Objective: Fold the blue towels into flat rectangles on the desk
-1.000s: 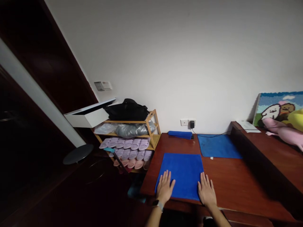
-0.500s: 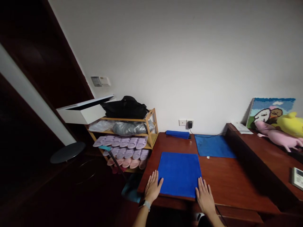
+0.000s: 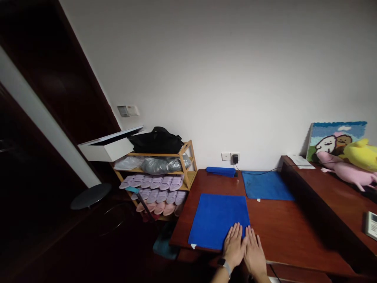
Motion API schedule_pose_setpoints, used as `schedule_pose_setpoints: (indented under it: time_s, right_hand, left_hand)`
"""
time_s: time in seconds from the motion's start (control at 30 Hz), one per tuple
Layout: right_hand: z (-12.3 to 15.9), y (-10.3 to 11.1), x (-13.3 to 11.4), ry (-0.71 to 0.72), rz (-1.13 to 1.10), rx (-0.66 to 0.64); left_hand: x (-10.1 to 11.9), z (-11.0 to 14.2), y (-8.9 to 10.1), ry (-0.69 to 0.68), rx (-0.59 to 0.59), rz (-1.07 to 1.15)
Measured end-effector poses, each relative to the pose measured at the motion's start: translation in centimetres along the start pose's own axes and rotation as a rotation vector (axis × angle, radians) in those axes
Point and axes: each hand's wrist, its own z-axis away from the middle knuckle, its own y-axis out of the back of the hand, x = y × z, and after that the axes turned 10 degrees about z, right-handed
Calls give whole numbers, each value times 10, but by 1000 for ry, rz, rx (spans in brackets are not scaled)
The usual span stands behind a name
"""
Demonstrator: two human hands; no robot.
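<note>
A bright blue cloth (image 3: 219,218) lies flat on the reddish-brown wooden table (image 3: 282,228), with a small white tag at its near left corner. My left hand (image 3: 235,245) rests flat on the cloth's near right part, fingers stretched forward. Right beside it, my right hand (image 3: 253,251) lies flat along the cloth's right edge, fingers out and partly on the wood. Neither hand holds anything. Behind, a second, paler blue cloth (image 3: 266,185) is spread near the wall, and a rolled or folded blue cloth (image 3: 220,171) sits at the table's back left.
A shoe rack (image 3: 188,179) with slippers, a black bag (image 3: 157,140) and a white box (image 3: 107,149) stands left of the table. A black plug (image 3: 235,158) sits in the wall socket, its cable running right. A raised wooden surface (image 3: 332,188) on the right holds plush toys (image 3: 347,167).
My left hand has moved right from the cloth's left edge to beside my right hand. The cloth's near left corner with its white tag now shows. My right hand has barely shifted.
</note>
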Motion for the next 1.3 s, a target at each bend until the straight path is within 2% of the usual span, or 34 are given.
schedule_pose_setpoints:
  time_s: [0.07, 0.13, 0.27, 0.37, 0.47, 0.63, 0.73, 0.8, 0.83, 0.97, 1.03, 1.1, 1.17, 1.3]
  right_hand:
    - [0, -2, 0, 17, -2, 19]
    - [0, -4, 1, 25, -17, 45]
    - [1, -8, 1, -3, -24, 37]
    - [-2, -6, 2, -40, 5, -12]
    - [-16, 6, 5, -75, 11, -71]
    - [-60, 31, 8, -88, 15, -120]
    - [-73, 29, 7, -72, 31, -169]
    - [-74, 22, 7, -62, 29, -164]
    - [-73, 19, 8, -60, 25, -158]
    - [-70, 9, 12, -25, 22, -172]
    - [-69, 5, 13, 11, 37, -171]
    - [-70, 3, 13, 16, 45, -161]
    - [-71, 4, 12, -12, 46, -159]
    - [-72, 12, 8, -47, 47, -160]
  left_hand:
    - [-22, 11, 12, 47, 22, -31]
    - [-53, 27, 34, 114, 57, -79]
    - [-118, 63, 77, 348, 161, -196]
    - [-155, 82, 88, 423, 216, -240]
    - [-173, 93, 84, 404, 258, -235]
    - [-173, 93, 88, 416, 269, -203]
    - [-153, 73, 96, 380, 364, -206]
    - [-124, 46, 94, 299, 371, -176]
    - [-106, 31, 89, 241, 338, -146]
    - [-31, -29, 46, -21, 115, 5]
    - [-14, -46, 25, -80, 44, 56]
    - [-17, -51, 14, -70, 9, 69]
    - [-37, -47, 19, -11, 10, 47]
    - [-98, -24, 62, 179, 34, -73]
